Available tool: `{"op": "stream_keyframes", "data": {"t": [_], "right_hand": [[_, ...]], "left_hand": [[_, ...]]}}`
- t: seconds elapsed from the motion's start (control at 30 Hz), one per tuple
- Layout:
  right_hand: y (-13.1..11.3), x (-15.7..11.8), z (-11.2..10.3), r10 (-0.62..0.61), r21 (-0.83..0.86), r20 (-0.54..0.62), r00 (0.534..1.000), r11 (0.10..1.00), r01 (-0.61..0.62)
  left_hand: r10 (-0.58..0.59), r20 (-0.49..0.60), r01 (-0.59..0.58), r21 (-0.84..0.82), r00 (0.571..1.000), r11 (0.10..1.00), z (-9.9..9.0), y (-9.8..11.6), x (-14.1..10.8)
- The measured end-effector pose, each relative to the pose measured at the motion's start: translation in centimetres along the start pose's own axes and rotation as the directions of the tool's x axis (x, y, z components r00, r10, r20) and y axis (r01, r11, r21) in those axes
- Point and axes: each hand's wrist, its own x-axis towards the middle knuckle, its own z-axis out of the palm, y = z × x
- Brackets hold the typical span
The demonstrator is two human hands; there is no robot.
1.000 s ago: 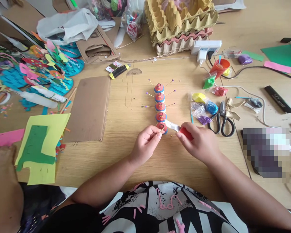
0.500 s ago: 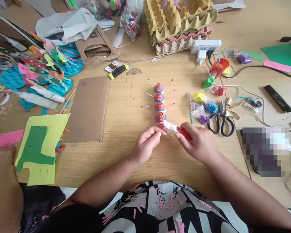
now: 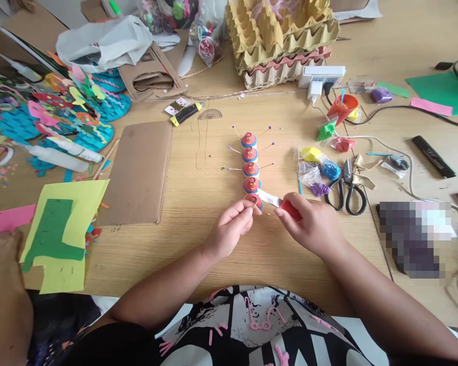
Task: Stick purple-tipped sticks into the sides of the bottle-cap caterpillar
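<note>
Five red-and-blue domes (image 3: 251, 170) line up toward twelve o'clock; near their six-o'clock end, the left hand (image 3: 232, 226) pinches a thin stick (image 3: 255, 205), the right hand (image 3: 313, 222) grips a knife (image 3: 270, 199); slipping could nick fingers.

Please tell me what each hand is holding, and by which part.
The left hand pinches a thin stick between thumb and fingers, its far end showing; the right hand grips a red-handled tool by its handle.

The left grip (image 3: 231, 223) partly hides the nearest red-and-blue figure (image 3: 253, 197).
</note>
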Motion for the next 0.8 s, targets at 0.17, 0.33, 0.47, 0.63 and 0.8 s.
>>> {"op": "stream_keyframes", "data": {"t": [0.17, 0.33, 0.47, 0.63, 0.8], "right_hand": [[0.17, -0.03, 0.13, -0.114, 0.045, 0.043, 0.993, 0.993, 0.112], [0.42, -0.04, 0.27, -0.067, 0.002, -0.074, 0.995, 0.998, 0.067], [0.42, -0.09, 0.31, -0.104, 0.009, -0.069, 0.992, 0.994, 0.105], [0.31, -0.09, 0.25, -0.124, 0.031, -0.075, 0.989, 0.991, 0.127], [0.30, -0.05, 0.17, -0.068, 0.014, -0.099, 0.993, 0.997, 0.069]], "left_hand": [[0.001, 0.037, -0.001, -0.011, 0.999, 1.000, -0.04, 0.05, -0.03], [0.011, 0.081, -0.008, -0.034, 0.997, 0.999, -0.08, 0.25, -0.08], [0.001, 0.110, 0.008, -0.075, 0.994, 0.997, -0.09, 0.27, -0.09], [-0.015, 0.133, 0.031, -0.117, 0.991, 0.993, 0.07, 0.38, -0.08], [-0.078, 0.161, 0.114, -0.225, 0.984, 0.968, 0.31, 0.89, -0.03]]}}
